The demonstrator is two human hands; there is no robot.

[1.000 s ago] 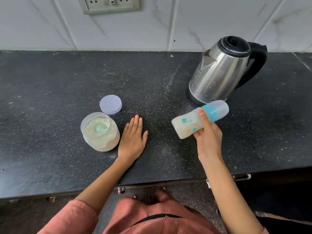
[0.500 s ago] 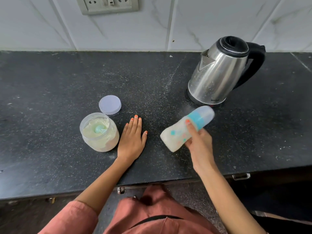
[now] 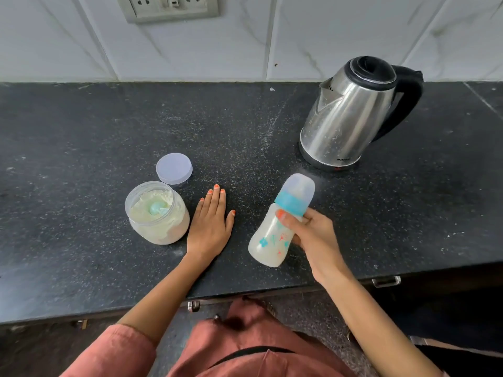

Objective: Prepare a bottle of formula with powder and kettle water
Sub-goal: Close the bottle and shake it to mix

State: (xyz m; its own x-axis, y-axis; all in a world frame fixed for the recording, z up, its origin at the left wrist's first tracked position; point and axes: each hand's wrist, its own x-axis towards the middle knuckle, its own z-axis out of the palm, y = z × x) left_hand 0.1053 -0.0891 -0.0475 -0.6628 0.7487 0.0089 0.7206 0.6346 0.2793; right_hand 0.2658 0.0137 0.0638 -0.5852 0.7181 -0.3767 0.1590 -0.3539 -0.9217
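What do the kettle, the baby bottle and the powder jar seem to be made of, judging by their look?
Kettle: likely stainless steel, brushed yet shiny, since it shows soft reflections; its handle looks like matte black plastic.
Baby bottle: probably translucent plastic, cloudy and slightly glossy.
Powder jar: clear plastic, perhaps; the powder shows through its wall.

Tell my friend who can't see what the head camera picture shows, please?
A person's right hand holds a capped baby bottle of milky liquid, tilted, above a black counter. Their left hand rests flat beside an open jar of pale powder, its lid lying just behind. A steel kettle stands at the back right.
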